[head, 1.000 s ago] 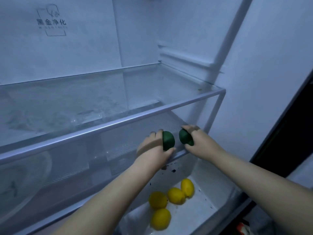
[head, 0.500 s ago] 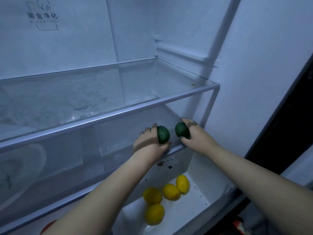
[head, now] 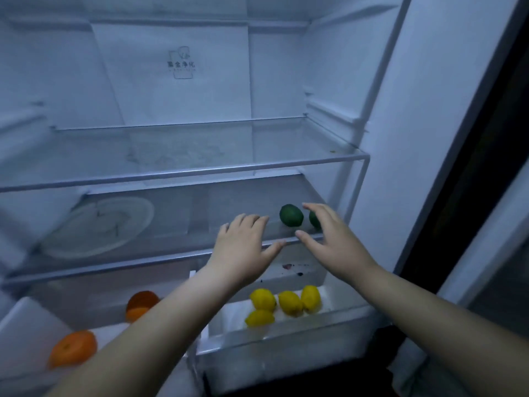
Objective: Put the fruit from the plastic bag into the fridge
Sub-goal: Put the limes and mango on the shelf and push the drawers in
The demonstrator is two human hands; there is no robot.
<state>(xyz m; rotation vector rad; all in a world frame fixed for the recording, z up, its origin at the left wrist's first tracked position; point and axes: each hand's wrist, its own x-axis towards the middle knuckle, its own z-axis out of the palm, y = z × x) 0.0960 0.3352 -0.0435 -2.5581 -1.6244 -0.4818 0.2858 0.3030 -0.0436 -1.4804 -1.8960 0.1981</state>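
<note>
dark green limes (head: 291, 215), round, smooth, glossy

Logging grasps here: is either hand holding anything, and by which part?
Nothing is held. The left hand and right hand are both open, fingers spread, and the green limes rest on the shelf.

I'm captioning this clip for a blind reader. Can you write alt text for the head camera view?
The left hand and right hand hover open at a fridge shelf where two green limes sit, held by neither. In the drawers below lie four lemons at right and two oranges at left; a plate rests on the shelf's left side.
</note>
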